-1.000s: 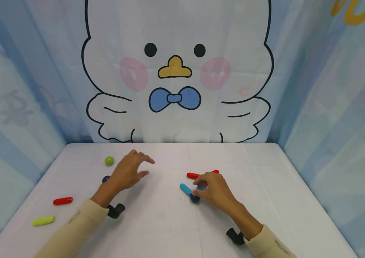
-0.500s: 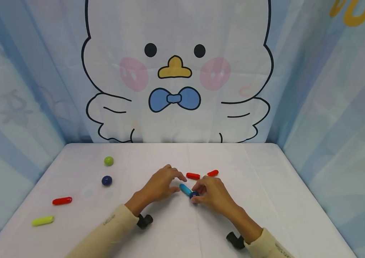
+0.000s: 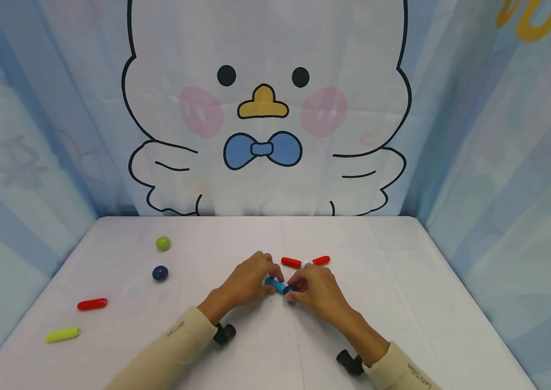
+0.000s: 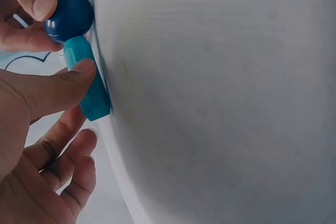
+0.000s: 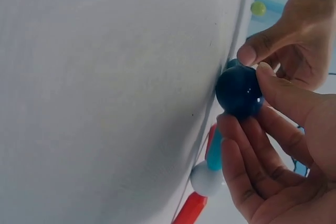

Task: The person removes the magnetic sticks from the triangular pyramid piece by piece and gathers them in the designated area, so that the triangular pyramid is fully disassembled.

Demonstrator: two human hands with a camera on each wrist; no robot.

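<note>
Near the table's middle, my left hand (image 3: 246, 283) pinches a light blue rod (image 4: 97, 101) between thumb and fingers. The rod's end touches a dark blue ball (image 4: 71, 16). My right hand (image 3: 323, 292) grips this ball with thumb and fingertips, its other fingers curled below. On the ball's other side a second light blue rod (image 5: 214, 151) shows in the right wrist view, partly hidden by the right fingers. Just behind the hands lie two red rods, the left one (image 3: 291, 262) and the right one (image 3: 321, 260), with a white ball (image 5: 205, 178) between them.
On the table's left side lie a green ball (image 3: 163, 243), another dark blue ball (image 3: 161, 273), a separate red rod (image 3: 92, 304) and a yellow-green rod (image 3: 63, 335). A printed curtain (image 3: 266, 189) hangs behind the white table (image 3: 392, 303).
My left hand has moved right from beside the loose balls and now pinches the light blue rod. Rod and held ball have shifted slightly, the rod lying flatter. My right hand stays nearly in place.
</note>
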